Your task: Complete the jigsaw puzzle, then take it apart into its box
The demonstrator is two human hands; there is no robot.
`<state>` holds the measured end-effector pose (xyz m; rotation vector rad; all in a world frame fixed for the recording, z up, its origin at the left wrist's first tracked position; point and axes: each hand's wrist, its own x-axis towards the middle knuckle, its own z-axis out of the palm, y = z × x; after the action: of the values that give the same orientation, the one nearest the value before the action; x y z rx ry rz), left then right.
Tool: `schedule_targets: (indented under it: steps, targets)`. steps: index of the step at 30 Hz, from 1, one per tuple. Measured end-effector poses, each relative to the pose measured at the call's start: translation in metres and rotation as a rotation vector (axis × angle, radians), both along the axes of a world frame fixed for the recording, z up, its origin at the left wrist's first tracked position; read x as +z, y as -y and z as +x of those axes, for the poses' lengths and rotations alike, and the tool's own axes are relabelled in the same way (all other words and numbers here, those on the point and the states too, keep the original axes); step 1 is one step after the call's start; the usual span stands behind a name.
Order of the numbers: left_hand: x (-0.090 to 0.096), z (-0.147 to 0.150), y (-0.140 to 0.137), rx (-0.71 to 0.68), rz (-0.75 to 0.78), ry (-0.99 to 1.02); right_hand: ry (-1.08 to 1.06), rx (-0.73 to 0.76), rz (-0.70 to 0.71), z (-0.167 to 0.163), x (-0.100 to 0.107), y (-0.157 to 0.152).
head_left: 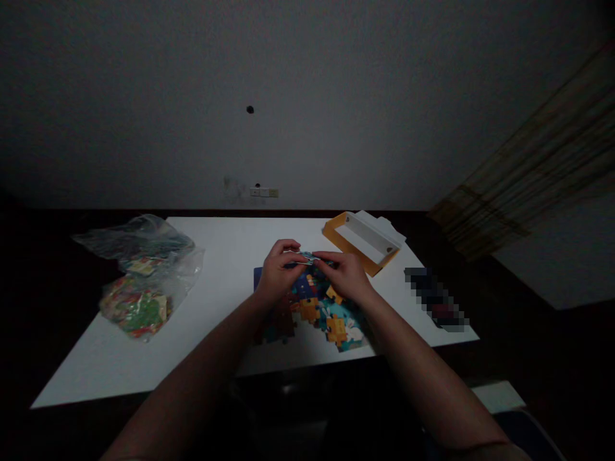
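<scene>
Across a white bench (225, 256) in a dim room, we see clear plastic bags (139, 307) of colourful contents at the left, a partly joined jigsaw puzzle (310, 310) near the front edge, and an open yellow box (353, 252) beyond it at the right. Above the puzzle's far edge, the left hand (280, 272) and right hand (343, 274) meet, both pinching puzzle pieces (307, 257) between thumbs and fingers; we cannot tell how many. We judge the pieces feather-light, stiff card, not very slippery, with tabs that could crease or peel if forced. We would hold them by their flat rims, clear of the knobs.
</scene>
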<state>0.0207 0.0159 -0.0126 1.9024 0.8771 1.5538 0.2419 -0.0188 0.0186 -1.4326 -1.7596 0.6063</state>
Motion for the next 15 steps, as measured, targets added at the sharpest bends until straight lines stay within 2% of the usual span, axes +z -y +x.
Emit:
schedule_targets:
  steps: [4, 6, 10, 12, 15]
  targets:
    - [-0.002, 0.0, 0.001, 0.01, 0.005, 0.012, -0.121, 0.086, 0.024, -0.005, 0.0, 0.008]
    - [-0.001, -0.001, 0.001, -0.005, 0.012, -0.003, -0.217, -0.008, 0.017, -0.006, 0.004, 0.003]
    - [0.002, 0.0, 0.004, -0.078, 0.063, -0.036, -0.39, -0.293, 0.065, -0.014, 0.01, -0.015]
    - [0.003, 0.002, 0.007, -0.106, 0.07, -0.035, -0.399, -0.413, 0.173, -0.019, 0.011, -0.023]
    - [0.003, 0.006, 0.011, -0.17, 0.043, -0.041, -0.282, -0.531, 0.475, -0.024, 0.012, -0.024]
